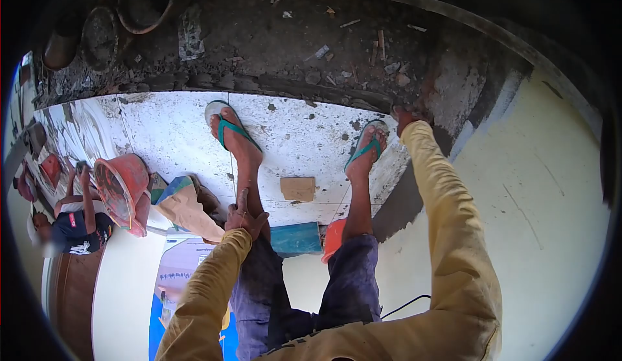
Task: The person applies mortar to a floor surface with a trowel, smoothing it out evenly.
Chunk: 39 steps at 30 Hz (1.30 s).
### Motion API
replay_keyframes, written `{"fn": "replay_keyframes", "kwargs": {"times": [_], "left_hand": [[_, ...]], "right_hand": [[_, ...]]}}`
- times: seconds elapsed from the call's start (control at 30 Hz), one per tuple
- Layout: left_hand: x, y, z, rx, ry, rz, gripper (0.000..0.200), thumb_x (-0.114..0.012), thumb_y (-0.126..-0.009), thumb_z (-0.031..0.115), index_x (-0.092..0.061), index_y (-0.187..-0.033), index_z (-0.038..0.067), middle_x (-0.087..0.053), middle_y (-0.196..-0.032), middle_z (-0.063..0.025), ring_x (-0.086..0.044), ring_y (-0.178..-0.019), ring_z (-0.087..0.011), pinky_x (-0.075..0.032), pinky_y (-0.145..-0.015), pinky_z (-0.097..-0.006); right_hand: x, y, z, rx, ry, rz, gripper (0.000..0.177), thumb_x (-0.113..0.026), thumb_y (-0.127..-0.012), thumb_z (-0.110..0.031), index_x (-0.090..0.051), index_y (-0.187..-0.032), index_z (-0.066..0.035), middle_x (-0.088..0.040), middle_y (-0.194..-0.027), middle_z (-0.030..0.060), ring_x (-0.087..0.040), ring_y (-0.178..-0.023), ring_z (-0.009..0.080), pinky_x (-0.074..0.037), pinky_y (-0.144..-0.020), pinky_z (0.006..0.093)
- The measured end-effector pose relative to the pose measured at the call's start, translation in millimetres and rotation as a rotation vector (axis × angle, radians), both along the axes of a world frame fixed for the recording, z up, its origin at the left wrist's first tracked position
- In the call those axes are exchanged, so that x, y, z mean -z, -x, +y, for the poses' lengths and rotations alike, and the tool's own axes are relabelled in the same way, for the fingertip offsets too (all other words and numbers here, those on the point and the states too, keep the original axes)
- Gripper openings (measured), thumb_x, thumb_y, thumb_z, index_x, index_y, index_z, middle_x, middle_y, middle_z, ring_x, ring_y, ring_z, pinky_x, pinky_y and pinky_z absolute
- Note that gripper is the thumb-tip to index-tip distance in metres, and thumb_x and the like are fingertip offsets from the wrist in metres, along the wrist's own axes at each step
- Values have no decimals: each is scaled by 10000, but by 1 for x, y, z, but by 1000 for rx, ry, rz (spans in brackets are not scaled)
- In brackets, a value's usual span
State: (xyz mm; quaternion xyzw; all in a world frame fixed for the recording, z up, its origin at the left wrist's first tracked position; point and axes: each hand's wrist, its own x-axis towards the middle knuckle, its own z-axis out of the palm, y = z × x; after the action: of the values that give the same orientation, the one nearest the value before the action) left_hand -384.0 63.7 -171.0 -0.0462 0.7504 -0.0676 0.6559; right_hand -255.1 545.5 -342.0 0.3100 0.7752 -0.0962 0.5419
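My left hand (245, 221) hangs beside my left shin with its fingers spread and nothing in them. My right hand (406, 118) is closed at the right end of a ridge of dark, wet-looking mortar (304, 90); what it grips is too dark to make out. That ridge runs along the edge of a white, spattered tiled surface (285, 147), on which my feet stand in green-strapped flip-flops (228, 128). A brown rectangular piece (298, 188) lies flat between my feet.
Debris litters the dark ground (363, 43), with round pans (148, 1) at upper left. A torn paper bag (188, 209), a red bucket (123, 189), a teal box (295, 239) and an orange bucket (333, 238) stand nearby. Another person (83, 221) is at far left.
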Motion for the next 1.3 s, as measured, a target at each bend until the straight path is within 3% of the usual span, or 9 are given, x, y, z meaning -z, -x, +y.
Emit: {"fn": "replay_keyframes", "kwargs": {"times": [0.17,0.27,0.37,0.43,0.57,0.9,0.97,1.2,1.3], "left_hand": [[-1,23,-7,-104,-64,-73,980,-712,-771,459,-165,-1525,155,-444,-1317,-367,-477,-1224,-480,-391,-1060,-450],[7,24,-27,-170,-147,-82,948,-683,-783,475,-184,-1525,162,-427,-1347,-367,-461,-1244,-483,-389,-1064,-434],[16,24,-50,-218,-283,-55,907,-655,-788,509,-225,-1517,181,-393,-1390,-359,-432,-1272,-486,-376,-1073,-449],[18,29,-56,-177,-222,-62,840,-636,-801,524,-301,-1488,178,-425,-1397,-298,-447,-1267,-462,-389,-1060,-458],[4,50,-68,-344,-288,66,680,-600,-846,497,-450,-1400,132,-489,-1363,-224,-524,-1213,-379,-415,-1032,-445],[-90,66,-148,-563,-310,280,546,-591,-880,455,-567,-1269,72,-614,-1220,-203,-588,-1136,-351,-447,-983,-410],[-126,70,-162,-571,-201,193,556,-589,-886,437,-563,-1274,39,-613,-1235,-194,-577,-1164,-336,-443,-1000,-390],[-164,-56,-191,-741,-123,179,510,-606,-874,437,-604,-1217,60,-656,-1153,-183,-628,-1081,-303,-477,-940,-382],[-90,-163,-210,-769,-384,129,461,-602,-875,445,-633,-1174,96,-672,-1131,-143,-639,-1047,-277,-487,-895,-368]], "right_hand": [[0,24,-74,1,-42,-97,542,-597,-859,-280,-452,-1381,-261,-386,-1479,124,-392,-1354,353,-393,-1060,466],[-58,54,-100,-147,-1,-184,582,-440,-899,-568,-469,-1374,-232,-402,-1476,139,-392,-1357,343,-360,-1083,491],[-30,24,-84,-34,-11,-189,548,-555,-868,-498,-469,-1361,-274,-401,-1477,109,-404,-1349,352,-389,-1050,511],[-119,122,-109,20,-79,-332,634,-380,-930,-575,-431,-1414,-169,-344,-1516,156,-275,-1423,317,-287,-1135,428],[-105,101,-101,-300,-97,-216,545,-535,-899,-394,-433,-1405,-219,-398,-1467,157,-422,-1330,371,-378,-1064,501],[-147,184,-190,-35,244,478,782,-735,-689,-203,-412,-1381,-32,-504,-1311,298,-492,-1243,410,-395,-1055,448],[-187,228,-215,83,344,351,812,-742,-684,-210,-395,-1386,5,-502,-1310,299,-491,-1245,402,-393,-1059,416],[-242,252,-239,270,451,237,892,-720,-696,-250,-314,-1418,82,-440,-1401,279,-424,-1326,362,-337,-1103,365],[-202,215,-210,141,398,252,831,-695,-667,-215,-374,-1380,66,-453,-1372,290,-423,-1315,383,-361,-1089,380]]}}
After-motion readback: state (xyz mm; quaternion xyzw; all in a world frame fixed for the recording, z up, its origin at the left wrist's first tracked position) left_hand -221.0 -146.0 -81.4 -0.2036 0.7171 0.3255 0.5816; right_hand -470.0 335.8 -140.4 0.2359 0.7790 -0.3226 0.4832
